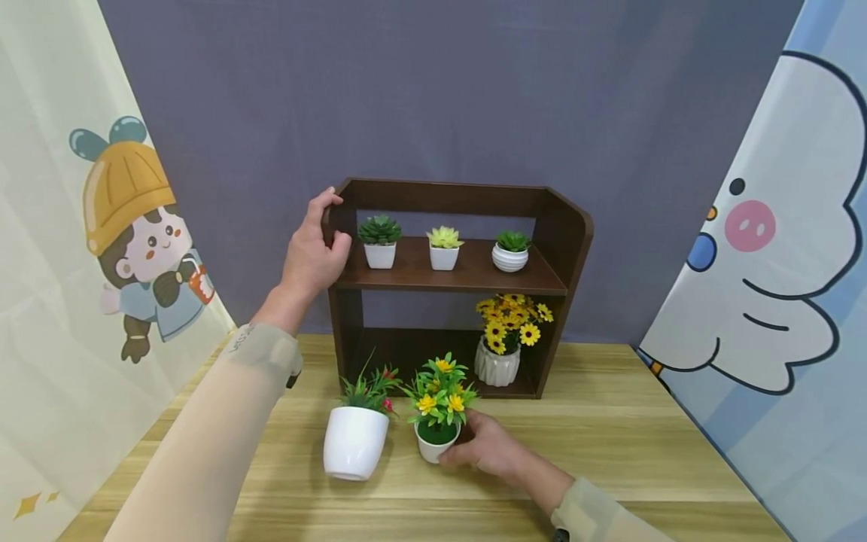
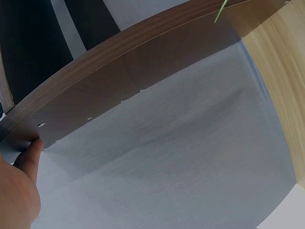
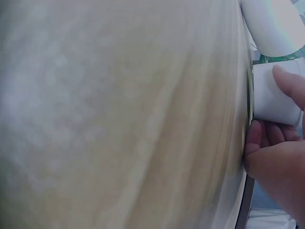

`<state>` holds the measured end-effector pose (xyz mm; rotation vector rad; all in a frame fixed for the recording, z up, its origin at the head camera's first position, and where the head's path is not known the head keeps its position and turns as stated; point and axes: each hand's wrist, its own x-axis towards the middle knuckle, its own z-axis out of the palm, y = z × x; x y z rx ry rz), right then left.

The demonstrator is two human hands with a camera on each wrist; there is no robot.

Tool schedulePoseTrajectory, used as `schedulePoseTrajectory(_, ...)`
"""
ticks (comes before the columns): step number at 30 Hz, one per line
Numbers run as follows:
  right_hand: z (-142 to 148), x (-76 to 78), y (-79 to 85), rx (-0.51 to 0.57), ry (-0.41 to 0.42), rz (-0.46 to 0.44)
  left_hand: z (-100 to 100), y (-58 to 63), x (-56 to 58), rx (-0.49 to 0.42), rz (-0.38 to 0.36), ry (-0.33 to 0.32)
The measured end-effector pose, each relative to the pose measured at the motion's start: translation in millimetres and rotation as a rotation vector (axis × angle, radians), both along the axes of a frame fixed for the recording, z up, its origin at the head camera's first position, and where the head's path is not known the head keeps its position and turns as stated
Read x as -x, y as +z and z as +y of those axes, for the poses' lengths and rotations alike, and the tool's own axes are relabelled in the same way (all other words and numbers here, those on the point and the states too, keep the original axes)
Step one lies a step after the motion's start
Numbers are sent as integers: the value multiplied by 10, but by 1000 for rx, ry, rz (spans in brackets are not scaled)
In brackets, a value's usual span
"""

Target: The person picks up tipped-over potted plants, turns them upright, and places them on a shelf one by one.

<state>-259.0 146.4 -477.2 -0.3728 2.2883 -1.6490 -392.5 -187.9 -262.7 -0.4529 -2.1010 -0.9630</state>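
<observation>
My left hand (image 1: 313,252) grips the left side panel of a small dark brown wooden shelf (image 1: 450,287) near its top. One digit of that hand (image 2: 21,191) presses the panel's outer face in the left wrist view. Low on the table, my right hand (image 1: 489,449) holds a small white pot (image 1: 436,446) of yellow flowers with green leaves (image 1: 443,391), in front of the shelf. Thumb and fingers sit around this pot (image 3: 274,95) in the right wrist view. Just left of it, a larger white pot (image 1: 355,444) with grassy leaves and red flowers stands tilted in the head view.
On the upper shelf board (image 1: 413,275) stand a dark green succulent (image 1: 380,241), a pale green one (image 1: 444,248) and one in a round ribbed pot (image 1: 510,252). A ribbed pot of yellow daisies (image 1: 497,363) occupies the lower right. Printed curtains flank the wooden table (image 1: 609,421).
</observation>
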Motion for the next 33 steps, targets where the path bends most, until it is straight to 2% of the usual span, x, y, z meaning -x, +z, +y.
schedulePoseTrajectory(6, -7, 54, -7, 23, -9, 18, -1, 2, -3, 3, 2, -1)
schedulePoseTrajectory(12, -26, 135, 30, 18, -61, 66, -3, 5, -3, 2, -2, -1)
schedulePoseTrajectory(26, -70, 403, 72, 60, -154, 127, 4, 1, -5, 5, -5, -5)
schedulePoseTrajectory(33, -115, 537, 52, 75, -204, 118, -5, -1, 3, 7, -4, 5)
